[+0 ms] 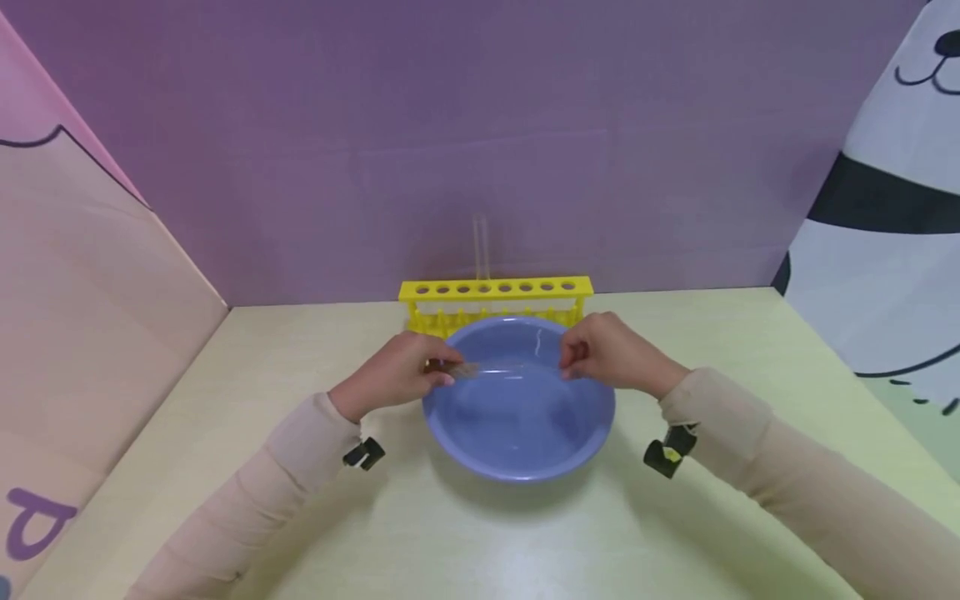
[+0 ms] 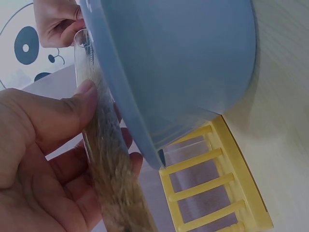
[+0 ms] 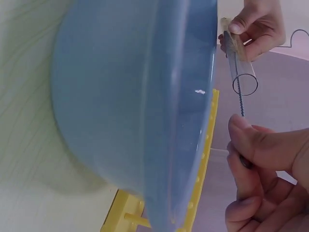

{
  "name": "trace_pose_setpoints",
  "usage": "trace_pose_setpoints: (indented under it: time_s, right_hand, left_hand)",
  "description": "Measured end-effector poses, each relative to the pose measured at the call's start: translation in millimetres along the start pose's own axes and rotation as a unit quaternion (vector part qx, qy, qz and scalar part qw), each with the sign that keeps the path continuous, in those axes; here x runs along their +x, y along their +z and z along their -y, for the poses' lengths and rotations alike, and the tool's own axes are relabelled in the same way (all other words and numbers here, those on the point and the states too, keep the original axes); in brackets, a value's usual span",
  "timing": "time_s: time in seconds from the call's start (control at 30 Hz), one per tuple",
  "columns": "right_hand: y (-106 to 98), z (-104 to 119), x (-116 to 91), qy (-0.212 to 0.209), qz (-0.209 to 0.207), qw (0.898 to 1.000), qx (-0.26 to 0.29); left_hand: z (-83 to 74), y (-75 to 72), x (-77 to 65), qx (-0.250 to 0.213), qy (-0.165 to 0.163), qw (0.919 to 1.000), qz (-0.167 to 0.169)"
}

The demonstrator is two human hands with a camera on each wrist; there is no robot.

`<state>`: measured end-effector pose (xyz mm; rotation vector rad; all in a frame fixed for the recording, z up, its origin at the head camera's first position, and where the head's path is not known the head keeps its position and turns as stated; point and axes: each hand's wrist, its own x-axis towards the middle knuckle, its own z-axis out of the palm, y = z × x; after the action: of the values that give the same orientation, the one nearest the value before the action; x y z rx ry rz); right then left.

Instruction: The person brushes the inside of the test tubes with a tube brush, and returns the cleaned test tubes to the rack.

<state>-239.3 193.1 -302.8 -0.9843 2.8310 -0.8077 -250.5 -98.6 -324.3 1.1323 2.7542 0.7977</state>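
Observation:
A clear glass test tube (image 3: pixel 247 70) lies nearly level over the blue basin (image 1: pixel 517 442). My left hand (image 1: pixel 401 371) grips it near its closed end, thumb on one side and fingers behind. Inside the tube sit the brownish bristles (image 2: pixel 116 183) of a test tube brush. Its twisted wire handle (image 3: pixel 241 104) comes out of the open mouth toward the right. My right hand (image 1: pixel 611 354) pinches that wire between thumb and forefinger, a short way from the tube's mouth. The wire is too thin to make out in the head view.
Behind the basin stands a yellow test tube rack (image 1: pixel 495 288), partly hidden by the basin's far rim. One clear test tube (image 1: pixel 481 248) rises from it. All rest on a pale wooden table (image 1: pixel 300 467), with a purple backdrop (image 1: pixel 480 108) behind.

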Motion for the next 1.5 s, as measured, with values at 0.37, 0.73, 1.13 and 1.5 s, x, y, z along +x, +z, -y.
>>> trace_pose_setpoints:
  time_s: [0.37, 0.73, 1.13, 1.5]
  right_hand:
    - [-8.1, -1.1, 8.8, 0.088, 0.088, 0.986, 0.107]
    - [-6.2, -2.0, 19.8, 0.145, 0.129, 0.968, 0.16]
    - [4.8, 4.2, 22.4, 0.127, 0.107, 0.975, 0.15]
    - [12.1, 15.3, 22.5, 0.076, 0.051, 0.994, 0.059]
  left_hand:
    - [0.2, 2.2, 1.7, 0.012, 0.017, 0.9997, -0.012]
    - [3.0, 4.2, 2.8, 0.023, 0.023, 0.9994, -0.011]
    - [-0.1, 2.9, 2.5, 0.021, 0.03, 0.9992, -0.015]
    - [0.5, 1.8, 3.2, 0.017, 0.016, 0.9997, -0.011]
